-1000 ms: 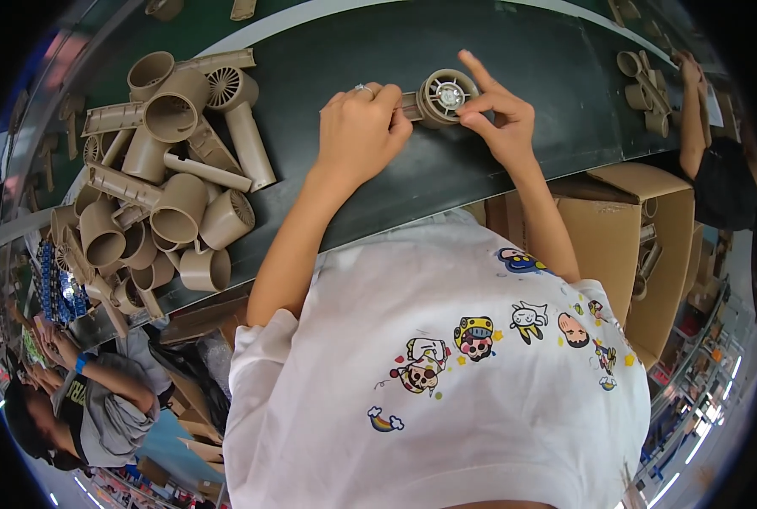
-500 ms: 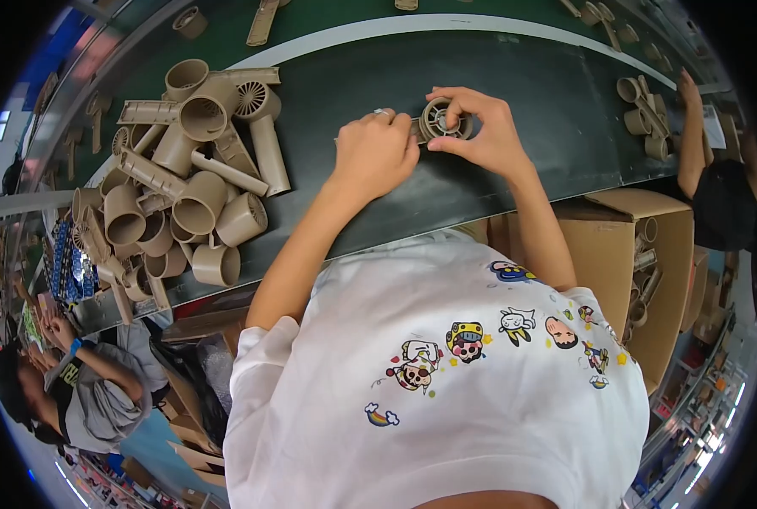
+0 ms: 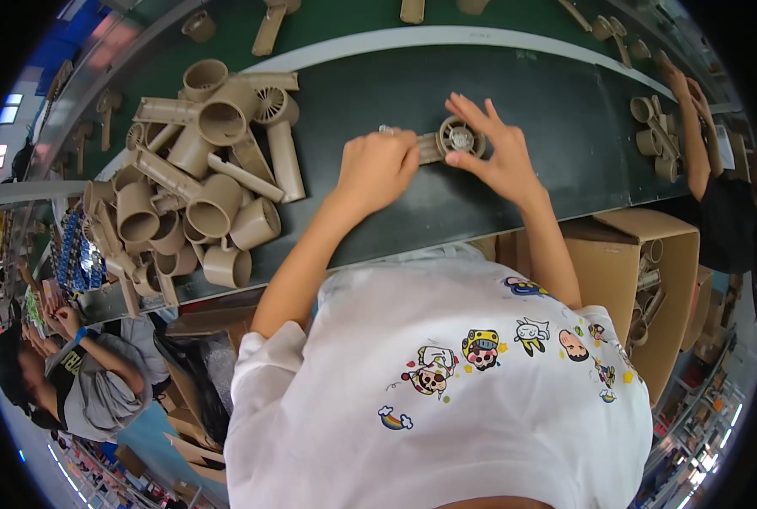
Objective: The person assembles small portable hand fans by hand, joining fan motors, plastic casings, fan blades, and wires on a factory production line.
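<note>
A tan plastic housing (image 3: 461, 138) with a round, spoked head and a straight handle lies over the dark work surface, a shiny metallic-looking part at the head's middle. My left hand (image 3: 380, 170) is closed around the handle and hides its far end. Beside the round head, my right hand (image 3: 507, 161) is open, its fingers spread and raised. The right thumb is at the head's near rim; whether it presses there I cannot tell.
A heap of tan tubes and handle shells (image 3: 200, 178) covers the surface to my left. An open cardboard box (image 3: 599, 263) holding similar parts stands at the near right. Past a white rail (image 3: 446, 36), more parts lie on a green belt (image 3: 344, 19). Co-workers sit at both sides.
My right fingers have opened and lifted off the round head, which they were gripping. The metallic part in its middle now shows. My left hand keeps its hold on the handle.
</note>
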The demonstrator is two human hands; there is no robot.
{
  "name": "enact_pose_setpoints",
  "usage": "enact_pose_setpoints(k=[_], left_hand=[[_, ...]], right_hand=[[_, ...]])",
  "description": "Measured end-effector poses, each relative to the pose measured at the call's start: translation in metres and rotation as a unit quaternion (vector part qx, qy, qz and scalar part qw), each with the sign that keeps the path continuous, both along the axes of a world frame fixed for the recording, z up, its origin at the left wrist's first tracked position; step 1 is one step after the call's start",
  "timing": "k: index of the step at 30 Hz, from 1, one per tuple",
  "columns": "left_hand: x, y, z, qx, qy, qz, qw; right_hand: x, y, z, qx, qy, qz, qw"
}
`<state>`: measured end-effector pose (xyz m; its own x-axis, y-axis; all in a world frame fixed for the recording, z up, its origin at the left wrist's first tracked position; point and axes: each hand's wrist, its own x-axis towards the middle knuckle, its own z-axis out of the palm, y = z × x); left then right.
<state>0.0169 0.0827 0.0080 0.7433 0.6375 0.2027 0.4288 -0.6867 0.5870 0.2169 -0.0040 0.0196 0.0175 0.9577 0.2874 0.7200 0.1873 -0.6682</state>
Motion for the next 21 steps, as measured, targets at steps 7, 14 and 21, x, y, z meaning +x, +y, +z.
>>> enact_pose_setpoints(k=[7,14,21], left_hand=[[-0.020,-0.012,0.014,-0.016,-0.008,0.007,1.000],[-0.119,0.011,0.151,0.106,0.043,0.213,0.970],[-0.228,0.211,0.177,0.112,0.037,0.375,0.920]], right_hand=[[-0.012,0.002,0.001,0.004,0.061,0.036,0.997],[-0.067,0.103,0.062,0.143,0.224,0.210,0.941],[-0.135,0.330,0.053,0.117,0.227,0.114,0.960]])
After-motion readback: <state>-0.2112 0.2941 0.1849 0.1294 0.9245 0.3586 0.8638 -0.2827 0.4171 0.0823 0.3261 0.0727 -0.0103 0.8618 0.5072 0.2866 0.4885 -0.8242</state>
